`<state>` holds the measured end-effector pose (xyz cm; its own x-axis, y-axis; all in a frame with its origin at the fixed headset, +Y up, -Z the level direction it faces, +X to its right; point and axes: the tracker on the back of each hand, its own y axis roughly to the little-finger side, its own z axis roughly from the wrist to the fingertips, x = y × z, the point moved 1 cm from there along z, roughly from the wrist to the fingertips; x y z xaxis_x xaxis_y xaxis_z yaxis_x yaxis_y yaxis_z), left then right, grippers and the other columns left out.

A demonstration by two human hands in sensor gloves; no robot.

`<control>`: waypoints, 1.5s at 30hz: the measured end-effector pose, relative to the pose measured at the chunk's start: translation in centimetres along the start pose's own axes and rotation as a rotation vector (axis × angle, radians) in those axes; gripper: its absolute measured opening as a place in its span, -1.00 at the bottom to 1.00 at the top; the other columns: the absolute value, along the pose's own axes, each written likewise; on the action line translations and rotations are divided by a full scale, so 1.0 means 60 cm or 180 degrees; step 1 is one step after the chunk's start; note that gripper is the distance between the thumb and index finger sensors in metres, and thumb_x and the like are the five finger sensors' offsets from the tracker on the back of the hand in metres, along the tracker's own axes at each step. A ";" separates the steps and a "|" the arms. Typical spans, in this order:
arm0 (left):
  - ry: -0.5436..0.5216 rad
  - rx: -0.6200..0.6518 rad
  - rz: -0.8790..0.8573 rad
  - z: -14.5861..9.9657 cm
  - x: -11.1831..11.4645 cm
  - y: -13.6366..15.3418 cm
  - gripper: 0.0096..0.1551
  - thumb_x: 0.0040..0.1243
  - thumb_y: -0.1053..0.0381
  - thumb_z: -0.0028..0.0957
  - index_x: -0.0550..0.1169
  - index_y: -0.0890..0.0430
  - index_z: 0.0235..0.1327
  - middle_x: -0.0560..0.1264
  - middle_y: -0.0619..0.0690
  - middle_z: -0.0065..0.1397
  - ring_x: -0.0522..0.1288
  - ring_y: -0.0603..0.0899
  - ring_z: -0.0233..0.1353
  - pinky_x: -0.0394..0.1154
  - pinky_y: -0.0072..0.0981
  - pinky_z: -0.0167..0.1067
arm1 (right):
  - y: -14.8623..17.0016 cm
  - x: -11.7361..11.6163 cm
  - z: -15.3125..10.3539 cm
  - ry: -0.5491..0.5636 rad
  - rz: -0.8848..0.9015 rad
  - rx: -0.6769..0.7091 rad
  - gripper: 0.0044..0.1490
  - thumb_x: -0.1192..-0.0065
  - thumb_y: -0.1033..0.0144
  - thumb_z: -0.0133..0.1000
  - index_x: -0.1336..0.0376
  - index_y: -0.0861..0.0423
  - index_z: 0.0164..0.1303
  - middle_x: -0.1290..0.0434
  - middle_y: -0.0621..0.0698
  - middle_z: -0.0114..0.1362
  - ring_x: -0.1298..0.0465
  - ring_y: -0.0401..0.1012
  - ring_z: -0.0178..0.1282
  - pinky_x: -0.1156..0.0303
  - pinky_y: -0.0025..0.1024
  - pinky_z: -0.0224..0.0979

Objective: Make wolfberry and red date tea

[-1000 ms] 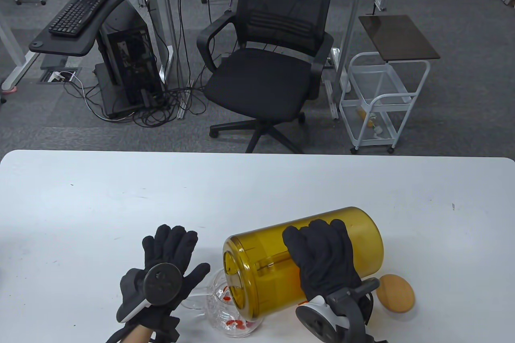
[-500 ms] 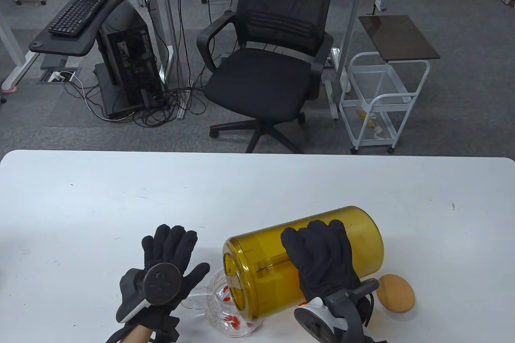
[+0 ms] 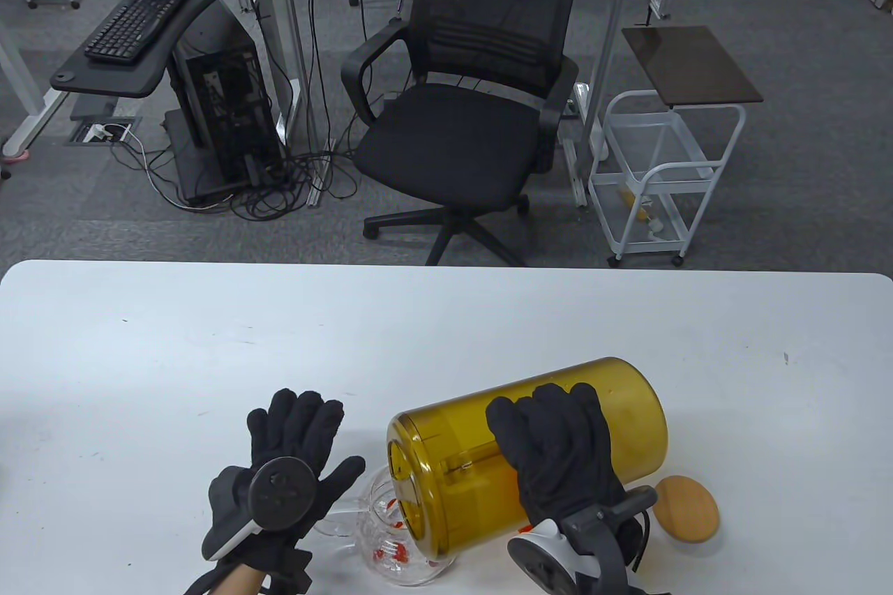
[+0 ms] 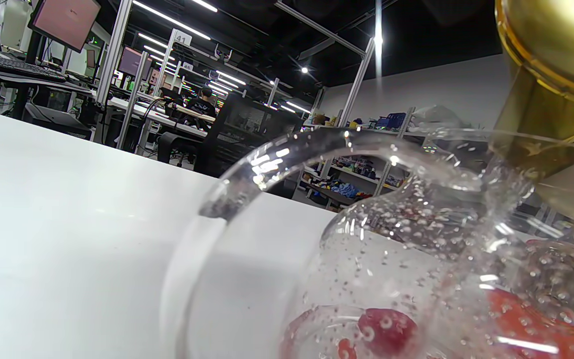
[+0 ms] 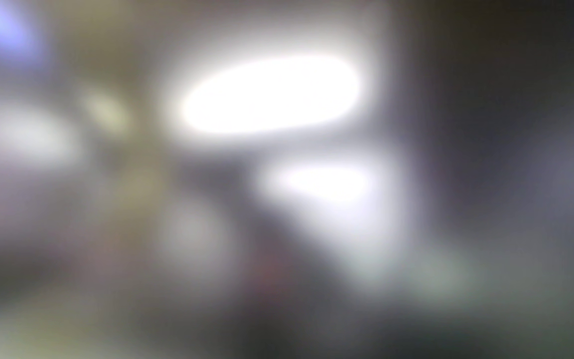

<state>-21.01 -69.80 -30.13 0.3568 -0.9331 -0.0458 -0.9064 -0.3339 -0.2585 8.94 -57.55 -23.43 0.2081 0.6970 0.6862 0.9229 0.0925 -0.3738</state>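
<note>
My right hand (image 3: 551, 441) grips a big amber jug (image 3: 628, 407) around its body and holds it tipped on its side, mouth to the left, over a clear glass teapot (image 3: 391, 546). Red dates and berries (image 3: 394, 553) lie in the teapot's bottom among bubbles. My left hand (image 3: 322, 441) lies open with fingers spread, just left of the teapot and over its glass handle. In the left wrist view the teapot (image 4: 416, 239), its handle (image 4: 247, 179), a red date (image 4: 386, 329) and the jug's rim (image 4: 551, 45) show close up. The right wrist view is wholly blurred.
A round cork lid (image 3: 688, 508) lies on the white table (image 3: 174, 344) just right of my right hand. Beyond the table's far edge stand a black office chair (image 3: 467, 127) and a white cart (image 3: 663, 162).
The red pieces in the teapot have shifted about. The jug and my right hand have barely moved; my left hand has stayed still.
</note>
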 end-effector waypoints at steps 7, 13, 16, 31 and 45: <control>0.0001 0.0005 0.0001 0.000 0.000 -0.001 -0.05 -0.08 -0.41 0.19 0.06 0.00 0.76 -0.01 0.17 0.82 -0.22 0.42 0.76 -0.40 0.16 0.55 | 0.000 0.000 0.000 0.0001 -0.0002 -0.0004 -0.35 -0.14 0.59 0.35 0.01 -0.11 0.54 -0.16 0.04 0.48 -0.19 0.06 0.60 -0.01 0.19 0.76; 0.0005 0.0005 0.0006 -0.001 0.000 -0.002 -0.05 -0.08 -0.41 0.19 0.06 0.00 0.76 -0.01 0.18 0.83 -0.22 0.42 0.76 -0.40 0.16 0.55 | 0.000 0.000 0.000 0.0002 0.0001 0.0004 -0.35 -0.14 0.59 0.35 0.01 -0.11 0.55 -0.16 0.04 0.48 -0.19 0.06 0.61 -0.01 0.19 0.76; 0.0006 0.0005 0.0011 -0.001 0.000 -0.002 -0.05 -0.08 -0.41 0.19 0.06 0.00 0.76 -0.01 0.18 0.83 -0.22 0.42 0.76 -0.40 0.16 0.55 | -0.001 0.000 -0.001 0.0008 -0.0011 0.0013 -0.35 -0.14 0.59 0.35 0.01 -0.11 0.54 -0.16 0.03 0.48 -0.18 0.06 0.61 -0.01 0.19 0.76; 0.0004 0.0003 0.0012 -0.001 0.000 -0.002 -0.05 -0.08 -0.41 0.19 0.06 0.00 0.76 -0.01 0.17 0.82 -0.22 0.42 0.76 -0.40 0.16 0.55 | -0.001 0.001 -0.001 0.0032 -0.0013 0.0024 -0.35 -0.14 0.59 0.35 0.02 -0.11 0.55 -0.15 0.03 0.48 -0.18 0.06 0.61 0.00 0.19 0.76; 0.0001 0.0007 0.0017 -0.001 0.000 -0.003 -0.05 -0.08 -0.41 0.19 0.06 0.00 0.76 -0.01 0.18 0.83 -0.22 0.42 0.76 -0.40 0.16 0.55 | -0.001 0.003 -0.002 0.0054 -0.0041 0.0028 -0.35 -0.14 0.59 0.35 0.02 -0.12 0.54 -0.15 0.03 0.48 -0.18 0.06 0.61 0.00 0.18 0.76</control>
<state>-20.89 -69.72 -30.03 0.3519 -0.9349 -0.0469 -0.9078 -0.3286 -0.2606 8.98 -57.53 -23.24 0.2016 0.6836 0.7015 0.9227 0.1078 -0.3702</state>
